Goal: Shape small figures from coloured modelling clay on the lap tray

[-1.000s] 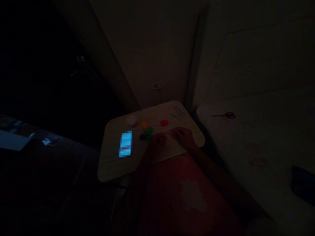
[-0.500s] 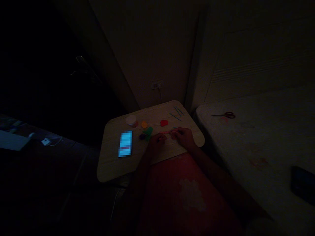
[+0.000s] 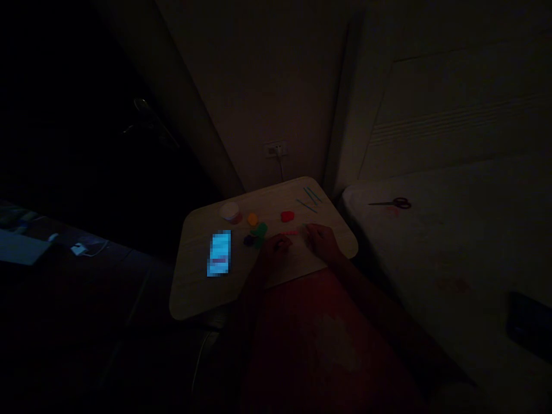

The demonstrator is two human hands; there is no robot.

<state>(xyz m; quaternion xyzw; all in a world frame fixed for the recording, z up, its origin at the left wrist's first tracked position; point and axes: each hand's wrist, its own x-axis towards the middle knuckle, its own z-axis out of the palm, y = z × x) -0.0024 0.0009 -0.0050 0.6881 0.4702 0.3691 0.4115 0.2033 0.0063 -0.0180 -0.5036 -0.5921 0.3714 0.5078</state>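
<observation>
So the pink strip [image 3: 290, 233] lay toward the surface's [image 3: 194, 287] right-hand edge, between my two hands. Half a second earlier my right hand [image 3: 319, 240] was at its right end; now it had shifted off, leaving that end uncovered. Those fingers were bunched, with a teal bit [image 3: 305, 226] at the tips, but too dim to tell if gripped. My left hand [image 3: 276, 248] was half-curled by the strip's left end, contents unclear. Red lump [image 3: 287, 216] just beyond, thin sticks [image 3: 306, 206] near the far right corner.
</observation>
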